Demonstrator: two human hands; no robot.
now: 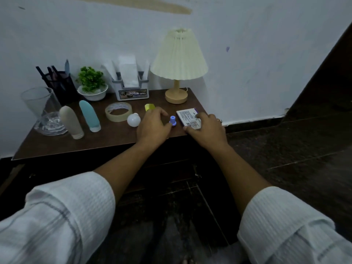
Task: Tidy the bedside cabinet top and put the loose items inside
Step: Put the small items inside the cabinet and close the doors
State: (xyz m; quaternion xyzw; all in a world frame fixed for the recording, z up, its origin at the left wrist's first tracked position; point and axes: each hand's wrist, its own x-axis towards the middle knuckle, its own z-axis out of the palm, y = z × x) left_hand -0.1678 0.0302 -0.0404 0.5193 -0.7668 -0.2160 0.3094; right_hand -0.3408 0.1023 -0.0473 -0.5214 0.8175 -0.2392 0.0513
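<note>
Dark cabinet top (106, 138), lamp (179, 58) at the back; right hand (206, 128) at its right edge, fingers and thumb curled round the white box (187, 118); left hand (152, 126) arches its fingers beside the tiny blue cap (172, 121), can't tell if they're pinching it.

The cabinet top (76, 146) lies bare along its front left; glass (39, 103), tissue holder (132, 90) and lamp (179, 58) crowd the back

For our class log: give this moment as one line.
left hand: at yellow block | right hand: holds white box | cabinet top: cluttered
</note>
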